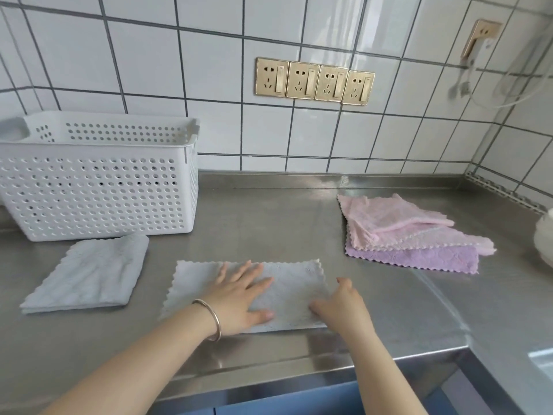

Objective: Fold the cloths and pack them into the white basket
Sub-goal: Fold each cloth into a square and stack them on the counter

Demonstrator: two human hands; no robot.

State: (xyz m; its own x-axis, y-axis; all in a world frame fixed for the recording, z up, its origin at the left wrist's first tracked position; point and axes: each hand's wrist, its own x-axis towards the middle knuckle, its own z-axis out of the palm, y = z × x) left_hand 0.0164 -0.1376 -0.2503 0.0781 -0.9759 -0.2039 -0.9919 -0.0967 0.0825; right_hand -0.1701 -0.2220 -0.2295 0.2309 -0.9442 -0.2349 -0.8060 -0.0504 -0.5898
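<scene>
The left hand (239,298) presses flat on the grey cloth (287,283) on the table (269,223); the right hand (338,307) seemingly pinches its right edge. Fold with edges matched, then smooth.

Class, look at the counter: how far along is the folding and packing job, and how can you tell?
Done: one grey folded cloth lies in front of the white basket, not yet packed. In hand: the left hand presses flat on a grey cloth while the right hand works its right edge. Left: the pink cloths and purple cloth, then packing.
</scene>
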